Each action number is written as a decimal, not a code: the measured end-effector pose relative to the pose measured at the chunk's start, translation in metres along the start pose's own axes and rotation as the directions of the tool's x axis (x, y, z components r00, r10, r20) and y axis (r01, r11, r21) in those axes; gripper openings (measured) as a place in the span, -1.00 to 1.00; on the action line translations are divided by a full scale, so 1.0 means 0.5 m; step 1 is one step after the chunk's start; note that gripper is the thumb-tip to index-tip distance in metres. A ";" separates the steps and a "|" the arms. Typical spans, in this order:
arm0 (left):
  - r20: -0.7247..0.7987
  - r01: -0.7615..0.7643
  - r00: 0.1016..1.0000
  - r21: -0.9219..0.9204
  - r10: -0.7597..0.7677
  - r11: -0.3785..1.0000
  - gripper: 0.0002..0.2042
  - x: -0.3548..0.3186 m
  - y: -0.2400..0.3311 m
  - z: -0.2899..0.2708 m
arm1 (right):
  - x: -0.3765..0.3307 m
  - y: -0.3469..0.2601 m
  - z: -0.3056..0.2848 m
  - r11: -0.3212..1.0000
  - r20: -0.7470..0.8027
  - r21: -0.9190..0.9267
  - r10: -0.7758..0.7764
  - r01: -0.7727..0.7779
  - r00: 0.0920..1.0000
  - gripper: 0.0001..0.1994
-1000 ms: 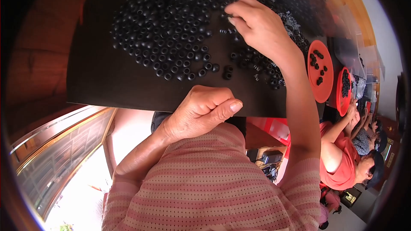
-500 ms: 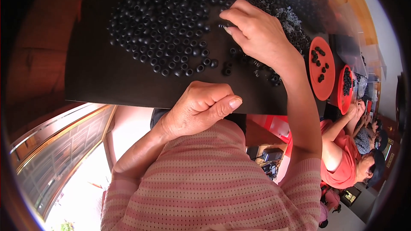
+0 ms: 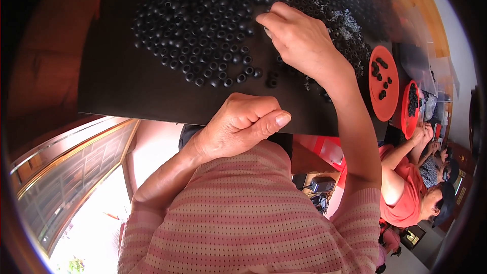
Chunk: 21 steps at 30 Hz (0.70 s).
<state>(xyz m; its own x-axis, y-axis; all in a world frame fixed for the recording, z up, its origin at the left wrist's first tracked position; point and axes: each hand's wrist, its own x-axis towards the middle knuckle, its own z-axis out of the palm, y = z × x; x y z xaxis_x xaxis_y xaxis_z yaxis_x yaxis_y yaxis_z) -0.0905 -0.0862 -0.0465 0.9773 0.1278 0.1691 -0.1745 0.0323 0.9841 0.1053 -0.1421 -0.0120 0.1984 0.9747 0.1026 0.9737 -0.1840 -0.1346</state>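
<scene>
A wide spread of small black ring-shaped parts, each with a round hole, covers much of the dark table. Over the right side of this spread reaches my right hand, its thumb and fingers drawn together in a pinch. Whatever lies between those fingertips is hidden behind the hand. My left hand is closed in a fist by the table's near edge, thumb on top; its contents, if any, do not show. A few loose black parts lie between the two hands.
Small silvery pieces are heaped beyond my right forearm. At the right stand an orange-red plate with several black parts and a red dish with more. A co-worker in a red top sits further right, hands near that dish.
My right hand's fingers have closed together, and the small coil spring seen at its fingertips is now out of sight. The view has shifted slightly; my left fist keeps its pose.
</scene>
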 end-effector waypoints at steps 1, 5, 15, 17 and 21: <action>0.002 0.011 1.000 0.002 -0.011 1.000 -0.63 0.000 0.001 0.000 | 0.002 -0.001 0.003 0.999 0.022 -0.036 0.017 -0.016 1.000 -0.77; 0.015 0.006 1.000 -0.006 -0.006 1.000 -0.63 0.001 0.003 -0.002 | -0.005 0.002 0.002 0.999 -0.055 0.028 -0.021 0.022 0.998 -0.77; -0.011 -0.005 1.000 -0.024 0.005 1.000 -0.65 0.000 0.001 0.001 | -0.016 -0.019 0.000 0.963 -0.197 0.248 -0.055 0.104 0.979 -0.83; -0.011 -0.013 1.000 -0.046 0.013 0.999 -0.67 0.000 0.007 0.006 | -0.043 -0.021 -0.014 0.933 -0.299 0.313 -0.080 0.177 0.951 -0.80; -0.201 0.180 0.933 -0.460 -0.299 0.870 -0.69 0.003 0.024 0.010 | -0.101 -0.050 -0.047 0.804 -0.379 0.555 0.017 0.213 0.925 -0.78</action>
<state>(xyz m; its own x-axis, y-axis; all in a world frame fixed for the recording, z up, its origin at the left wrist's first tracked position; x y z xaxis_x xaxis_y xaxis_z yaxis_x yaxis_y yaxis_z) -0.0904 -0.0907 -0.0340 0.9396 0.3091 -0.1473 -0.0316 0.5068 0.8615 0.0736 -0.1895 0.0094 0.2423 0.8510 0.4660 0.7629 0.1296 -0.6334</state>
